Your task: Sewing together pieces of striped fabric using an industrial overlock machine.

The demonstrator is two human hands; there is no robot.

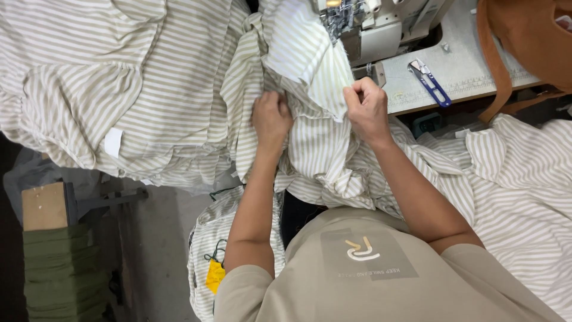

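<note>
Below the sewing machine (pixel 369 27), left hand (pixel 271 119) and right hand (pixel 366 107) both grip striped fabric (pixel 316 143); best kept taut, edges aligned.

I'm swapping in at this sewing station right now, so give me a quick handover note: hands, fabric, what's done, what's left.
Left hand: fist closed on the striped garment.
Right hand: pinching the same garment's edge, just below the sewing machine.
Thread snips lie on the machine table.
Striped pile at left, more at right.
Done: garment gathered at the machine.
Left: appears not yet fed under the needle.
</note>
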